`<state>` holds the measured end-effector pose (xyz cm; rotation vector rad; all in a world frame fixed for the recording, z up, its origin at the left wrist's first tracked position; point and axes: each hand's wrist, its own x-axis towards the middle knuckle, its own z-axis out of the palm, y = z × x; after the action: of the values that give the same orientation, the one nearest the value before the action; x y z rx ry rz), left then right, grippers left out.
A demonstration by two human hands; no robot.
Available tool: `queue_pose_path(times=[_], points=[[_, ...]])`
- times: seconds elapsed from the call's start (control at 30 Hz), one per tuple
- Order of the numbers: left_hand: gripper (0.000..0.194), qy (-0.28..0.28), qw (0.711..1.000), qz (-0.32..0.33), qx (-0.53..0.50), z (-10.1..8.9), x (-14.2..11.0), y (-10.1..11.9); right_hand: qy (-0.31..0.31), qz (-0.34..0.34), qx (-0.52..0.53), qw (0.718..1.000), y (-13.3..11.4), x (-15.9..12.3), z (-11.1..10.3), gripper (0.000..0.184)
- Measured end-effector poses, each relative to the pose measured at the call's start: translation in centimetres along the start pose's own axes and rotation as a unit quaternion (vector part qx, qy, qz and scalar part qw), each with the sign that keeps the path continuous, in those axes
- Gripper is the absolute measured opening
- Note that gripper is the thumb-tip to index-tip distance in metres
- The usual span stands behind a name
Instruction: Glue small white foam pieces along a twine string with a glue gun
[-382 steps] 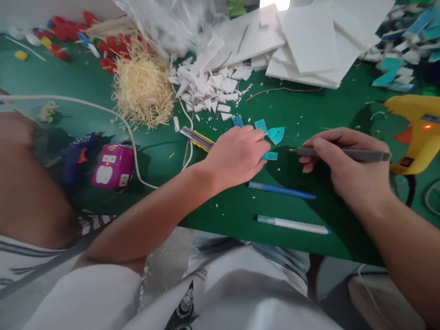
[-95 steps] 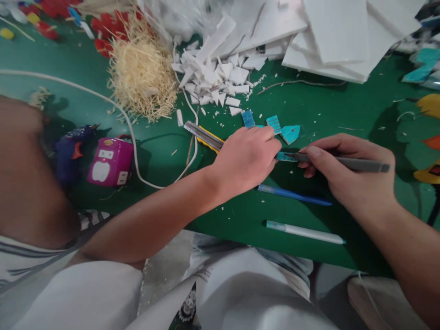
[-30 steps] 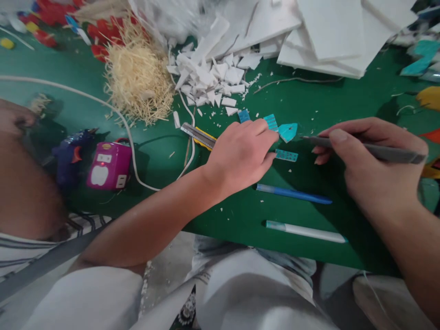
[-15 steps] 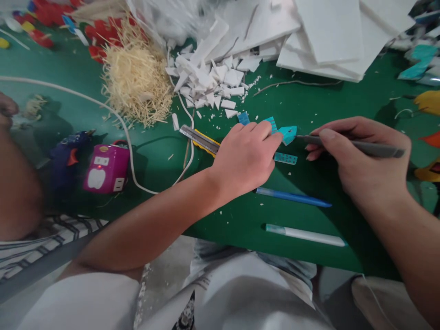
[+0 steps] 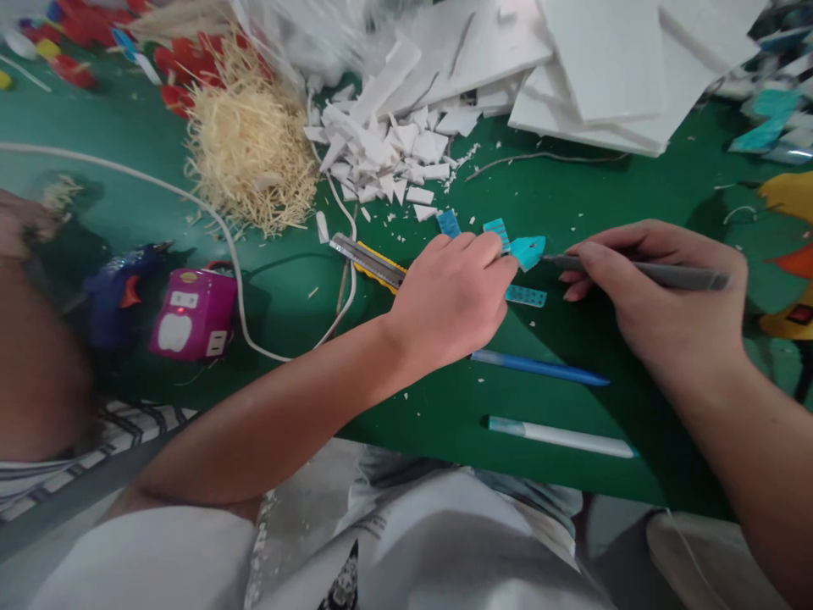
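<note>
My left hand (image 5: 450,292) is closed, its fingertips pinching a small teal piece (image 5: 528,252) with a pointed end and a dark mark near the tip. My right hand (image 5: 666,296) grips a grey pen (image 5: 683,276), whose thin tip points left at the end of that piece; I cannot tell whether they touch. Around my left fingers lie a blue patterned strip (image 5: 449,224), a striped teal strip (image 5: 496,235) and a dotted teal strip (image 5: 526,296). The blade end of a yellow utility knife (image 5: 376,266) sticks out from under my left hand.
A blue pen (image 5: 539,368) and a white pen (image 5: 562,436) lie near me. White foam scraps (image 5: 387,152), foam sheets (image 5: 610,68) and wood shavings (image 5: 251,157) fill the back. At left are a magenta power adapter (image 5: 196,313), a glue gun (image 5: 120,288) and another person's arm (image 5: 38,339).
The pen and my right hand have shifted slightly left. My left hand stays on the teal piece. At the left edge the other person's hand has moved further into view.
</note>
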<state>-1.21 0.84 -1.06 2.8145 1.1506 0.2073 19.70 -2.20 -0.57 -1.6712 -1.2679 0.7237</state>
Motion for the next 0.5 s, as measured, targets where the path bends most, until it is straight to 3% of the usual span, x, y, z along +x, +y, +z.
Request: queue_pose_path(times=[0.5], points=[[0.026,-0.012,1.000,0.020,-0.009,0.06,-0.29,-0.21,0.028,-0.006,0.004,1.000,-0.36,-0.15,0.01,0.014]])
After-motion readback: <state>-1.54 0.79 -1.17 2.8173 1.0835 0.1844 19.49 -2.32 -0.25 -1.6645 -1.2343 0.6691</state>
